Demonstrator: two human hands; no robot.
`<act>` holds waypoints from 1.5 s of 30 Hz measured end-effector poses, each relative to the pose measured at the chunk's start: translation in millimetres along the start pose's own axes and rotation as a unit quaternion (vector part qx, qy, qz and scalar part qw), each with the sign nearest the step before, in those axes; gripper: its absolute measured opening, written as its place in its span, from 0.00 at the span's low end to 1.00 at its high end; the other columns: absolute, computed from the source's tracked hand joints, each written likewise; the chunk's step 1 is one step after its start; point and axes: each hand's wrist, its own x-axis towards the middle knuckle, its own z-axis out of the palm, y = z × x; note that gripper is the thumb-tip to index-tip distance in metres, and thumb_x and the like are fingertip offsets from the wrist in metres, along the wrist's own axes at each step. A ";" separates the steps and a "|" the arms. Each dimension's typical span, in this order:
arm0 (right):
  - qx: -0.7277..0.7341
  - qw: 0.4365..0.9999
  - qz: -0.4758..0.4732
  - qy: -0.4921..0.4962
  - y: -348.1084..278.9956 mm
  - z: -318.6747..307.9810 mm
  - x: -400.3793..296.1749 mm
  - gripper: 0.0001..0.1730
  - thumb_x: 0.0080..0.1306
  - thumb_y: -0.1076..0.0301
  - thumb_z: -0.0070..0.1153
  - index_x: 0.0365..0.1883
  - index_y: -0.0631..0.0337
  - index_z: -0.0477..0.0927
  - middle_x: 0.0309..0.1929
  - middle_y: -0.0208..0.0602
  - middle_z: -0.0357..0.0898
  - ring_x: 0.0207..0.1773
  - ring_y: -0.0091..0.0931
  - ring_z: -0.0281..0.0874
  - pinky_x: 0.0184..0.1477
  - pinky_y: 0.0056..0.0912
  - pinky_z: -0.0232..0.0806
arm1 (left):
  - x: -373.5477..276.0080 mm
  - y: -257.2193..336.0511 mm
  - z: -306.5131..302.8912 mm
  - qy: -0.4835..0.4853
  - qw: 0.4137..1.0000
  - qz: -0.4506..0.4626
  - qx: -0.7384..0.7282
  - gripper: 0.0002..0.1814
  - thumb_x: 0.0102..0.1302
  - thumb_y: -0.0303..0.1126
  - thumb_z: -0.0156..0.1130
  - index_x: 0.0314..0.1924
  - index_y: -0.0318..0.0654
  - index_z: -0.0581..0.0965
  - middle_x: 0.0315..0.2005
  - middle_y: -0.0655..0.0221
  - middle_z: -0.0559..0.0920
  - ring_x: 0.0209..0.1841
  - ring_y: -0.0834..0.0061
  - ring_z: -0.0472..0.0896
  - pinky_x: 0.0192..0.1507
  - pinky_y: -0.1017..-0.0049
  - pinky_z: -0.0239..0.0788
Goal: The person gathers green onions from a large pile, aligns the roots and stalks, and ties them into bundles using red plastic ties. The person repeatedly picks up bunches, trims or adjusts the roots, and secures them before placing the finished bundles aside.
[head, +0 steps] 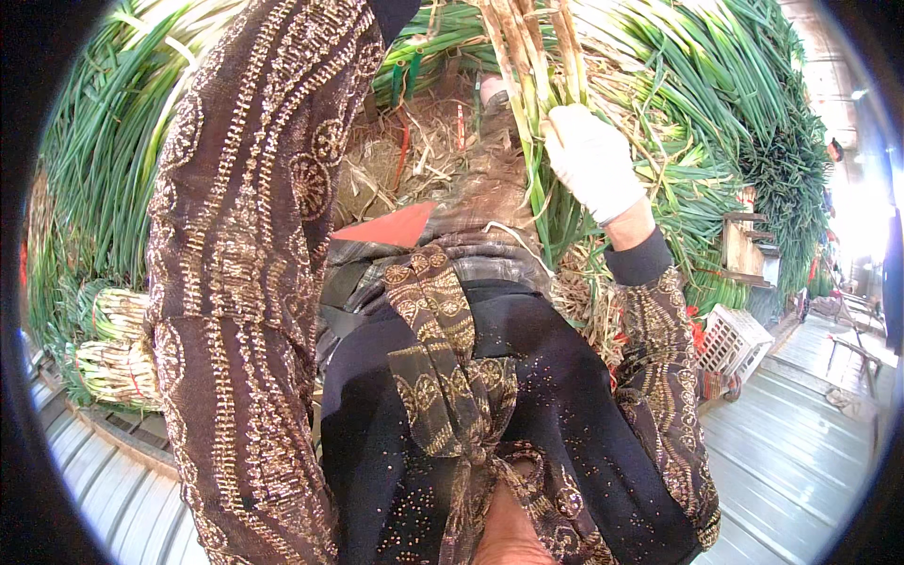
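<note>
My right hand point(592, 164), in a white glove, is closed around several green onions point(534, 78) with dry brown outer leaves. Their stalks point up past the top edge, and their green leaves hang below the glove towards my lap. My left hand is out of view beyond the top edge; only its patterned sleeve point(240, 282) and dark cuff show. Before me, green onions point(678, 56) lie in large heaps. Dry peelings point(374, 162) cover the ground between them, beside the soiled plaid cloth point(487, 183) over my lap.
Tied bundles of green onions point(116, 374) stand at the left. A white plastic crate point(734, 342) is at the right, below a small wooden stool or frame point(745, 244). Tall heaps of green leaves point(106, 169) rise on both sides. Ribbed metal flooring point(777, 452) runs along the right.
</note>
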 end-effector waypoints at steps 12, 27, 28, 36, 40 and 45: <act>0.145 0.879 -0.065 -0.449 24.4 -15.4 -131.6 0.14 0.70 0.55 0.58 0.42 0.55 0.84 0.37 0.42 0.85 0.44 0.43 0.84 0.49 0.46 0.75 | -10.0 17.4 6.6 0.013 0.817 -0.178 -0.548 0.13 0.66 0.26 0.64 0.50 0.40 0.84 0.43 0.60 0.87 0.45 0.61 0.86 0.43 0.57 0.80; 0.160 0.980 0.116 0.009 32.0 -17.2 0.8 0.12 0.69 0.57 0.60 0.39 0.56 0.81 0.35 0.41 0.77 0.39 0.39 0.80 0.42 0.42 0.73 | -42.0 -0.8 -17.3 0.044 0.498 -0.238 -0.833 0.15 0.62 0.21 0.65 0.50 0.29 0.80 0.38 0.54 0.84 0.37 0.57 0.83 0.42 0.57 0.77; 0.286 0.924 0.256 -0.003 26.3 -21.3 3.8 0.09 0.70 0.60 0.57 0.38 0.56 0.81 0.34 0.41 0.78 0.38 0.41 0.80 0.41 0.44 0.73 | -43.7 -1.1 -16.2 0.044 0.496 -0.233 -0.835 0.15 0.63 0.21 0.65 0.50 0.29 0.80 0.39 0.54 0.84 0.38 0.57 0.83 0.43 0.58 0.77; 0.334 0.930 0.153 -0.013 67.5 -21.0 5.3 0.08 0.69 0.64 0.58 0.35 0.58 0.81 0.30 0.30 0.78 0.29 0.24 0.75 0.31 0.28 0.69 | -61.7 19.6 -28.1 -0.011 0.492 -0.260 -0.831 0.13 0.62 0.23 0.67 0.47 0.29 0.80 0.33 0.59 0.83 0.33 0.62 0.81 0.36 0.61 0.74; 0.652 0.627 0.381 0.189 66.6 -6.8 -15.5 0.07 0.73 0.66 0.58 0.37 0.61 0.81 0.28 0.27 0.77 0.20 0.11 0.64 0.22 0.15 0.59 | -57.1 8.1 -9.2 0.048 0.564 -0.241 -0.788 0.12 0.61 0.24 0.68 0.45 0.30 0.81 0.29 0.62 0.82 0.29 0.64 0.79 0.33 0.61 0.72; 0.066 0.966 0.221 -0.116 61.6 35.5 -52.3 0.15 0.72 0.57 0.54 0.42 0.59 0.83 0.38 0.48 0.84 0.41 0.49 0.82 0.46 0.47 0.74 | -71.9 24.4 8.0 0.044 0.530 -0.281 -0.799 0.11 0.59 0.21 0.70 0.43 0.32 0.82 0.29 0.63 0.82 0.29 0.65 0.79 0.30 0.63 0.70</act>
